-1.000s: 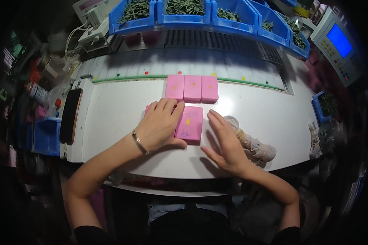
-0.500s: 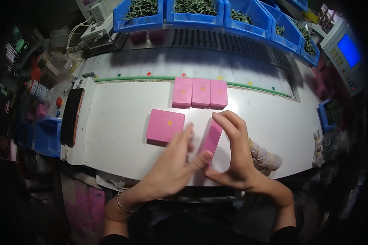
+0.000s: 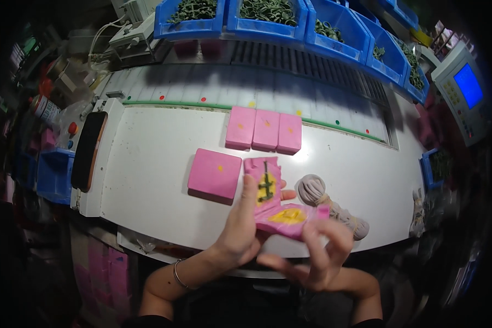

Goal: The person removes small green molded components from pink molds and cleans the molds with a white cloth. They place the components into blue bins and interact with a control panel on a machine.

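My left hand (image 3: 240,224) grips a pink rubber mould (image 3: 271,203) that is spread open, its thumb along the left side and fingertips showing behind. Inside one half is a yellow-stained hollow with a dark green, branched casting (image 3: 266,183) in it. The other half folds out to the right and shows a second yellow hollow. My right hand (image 3: 317,254), blurred, is at the lower edge of that half, thumb and fingers apart. Left of the mould lies a closed pink block (image 3: 215,174) with a yellow spot. Three smaller pink blocks (image 3: 264,129) stand side by side beyond.
A tied greyish cloth bundle (image 3: 333,205) lies right of my hands. A phone (image 3: 89,151) rests at the table's left edge. Blue bins (image 3: 268,25) of green pieces line the back. A device with a blue screen (image 3: 464,90) stands at right.
The pink mould was closed and upright between my hands; now it is lifted and opened, its yellow inside and green casting showing. My right hand has moved lower.
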